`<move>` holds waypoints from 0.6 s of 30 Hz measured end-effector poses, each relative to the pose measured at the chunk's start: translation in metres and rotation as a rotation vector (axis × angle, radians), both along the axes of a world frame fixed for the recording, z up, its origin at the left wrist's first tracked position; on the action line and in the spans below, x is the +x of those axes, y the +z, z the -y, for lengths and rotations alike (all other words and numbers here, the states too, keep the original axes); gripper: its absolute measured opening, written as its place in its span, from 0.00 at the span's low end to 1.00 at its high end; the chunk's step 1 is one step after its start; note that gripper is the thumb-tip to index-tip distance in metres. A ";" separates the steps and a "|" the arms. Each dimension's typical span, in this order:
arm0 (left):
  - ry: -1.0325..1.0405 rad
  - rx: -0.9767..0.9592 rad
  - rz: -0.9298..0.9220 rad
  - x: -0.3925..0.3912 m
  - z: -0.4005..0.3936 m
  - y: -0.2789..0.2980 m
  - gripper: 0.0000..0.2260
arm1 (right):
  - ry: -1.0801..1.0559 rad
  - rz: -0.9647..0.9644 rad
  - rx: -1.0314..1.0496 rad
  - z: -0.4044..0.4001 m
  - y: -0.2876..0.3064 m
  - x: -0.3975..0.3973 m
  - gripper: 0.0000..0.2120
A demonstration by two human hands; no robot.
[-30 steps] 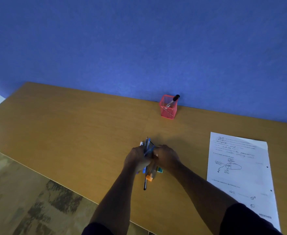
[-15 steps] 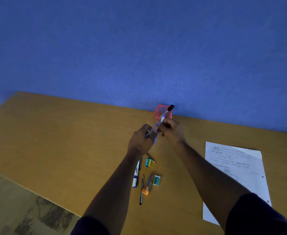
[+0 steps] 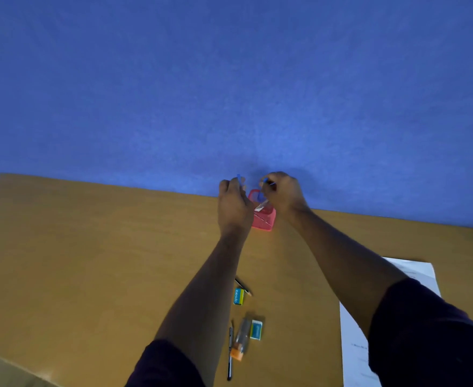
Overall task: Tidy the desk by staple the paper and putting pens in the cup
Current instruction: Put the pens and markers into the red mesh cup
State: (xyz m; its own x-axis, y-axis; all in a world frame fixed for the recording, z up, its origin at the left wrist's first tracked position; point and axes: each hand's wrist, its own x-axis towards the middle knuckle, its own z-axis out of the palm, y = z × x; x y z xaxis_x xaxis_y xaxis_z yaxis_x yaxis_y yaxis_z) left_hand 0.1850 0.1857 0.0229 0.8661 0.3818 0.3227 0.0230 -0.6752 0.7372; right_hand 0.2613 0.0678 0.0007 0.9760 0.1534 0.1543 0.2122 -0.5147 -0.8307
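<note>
One pink mesh cup (image 3: 264, 219) is seen at the far edge of the wooden desk (image 3: 90, 247), close against the blue wall (image 3: 229, 79), with a clear-barrelled pen (image 3: 261, 205) leaning inside it. Two hands are raised over the cup. The left hand (image 3: 234, 205) is curled narrowly around a blue pen (image 3: 239, 180), whose tip shows above the knuckles; the hand partly hides the cup's left side. The right hand (image 3: 284, 192) is pinched closed on another blue pen (image 3: 266, 181), held just above the cup's rim; whether that pen touches the cup cannot be told because of blur. Nearer on the desk, between the two forearms, five loose items can be counted: one short pencil (image 3: 243, 286) lying at a slant, one yellow-and-blue eraser (image 3: 238, 296) just beside it, one grey stapler with an orange end (image 3: 241, 342), one small teal box (image 3: 256, 329) touching or nearly touching the stapler's right side, and one thin black pen (image 3: 230, 353) lying lengthwise just left of the stapler. One stack of white paper (image 3: 355, 344) is seen at the right, flat on the desk and partly covered by the dark right sleeve (image 3: 430, 336); how many sheets it holds cannot be told. A dark left sleeve (image 3: 162, 364) is visible at the bottom edge.
</note>
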 end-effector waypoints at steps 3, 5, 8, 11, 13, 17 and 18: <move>-0.020 0.051 -0.038 0.003 -0.002 -0.008 0.11 | 0.018 0.008 -0.097 -0.005 -0.005 0.004 0.09; -0.025 0.069 -0.059 0.006 -0.004 -0.011 0.10 | 0.023 0.021 -0.199 -0.005 -0.007 0.006 0.10; -0.028 0.078 -0.062 0.011 -0.007 -0.011 0.09 | 0.016 0.062 -0.284 -0.003 -0.012 0.007 0.11; -0.036 0.108 -0.075 0.017 -0.009 -0.009 0.09 | 0.026 0.113 -0.313 0.001 -0.016 0.005 0.12; -0.060 0.152 -0.095 0.020 -0.008 -0.008 0.07 | 0.027 0.150 -0.281 0.005 -0.018 0.002 0.13; -0.109 0.171 -0.074 0.023 0.001 -0.007 0.05 | 0.033 0.166 -0.223 0.011 -0.023 -0.006 0.15; -0.116 0.163 -0.069 0.024 0.003 -0.008 0.06 | 0.037 0.167 -0.213 0.013 -0.025 -0.009 0.14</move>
State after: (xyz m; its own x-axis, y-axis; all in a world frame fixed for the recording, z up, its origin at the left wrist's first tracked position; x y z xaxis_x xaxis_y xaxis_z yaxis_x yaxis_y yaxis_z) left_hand 0.2091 0.1825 0.0152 0.9233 0.2259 0.3105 -0.0152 -0.7865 0.6174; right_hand 0.2524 0.0553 -0.0245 0.9329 0.2350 0.2729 0.3591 -0.6634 -0.6565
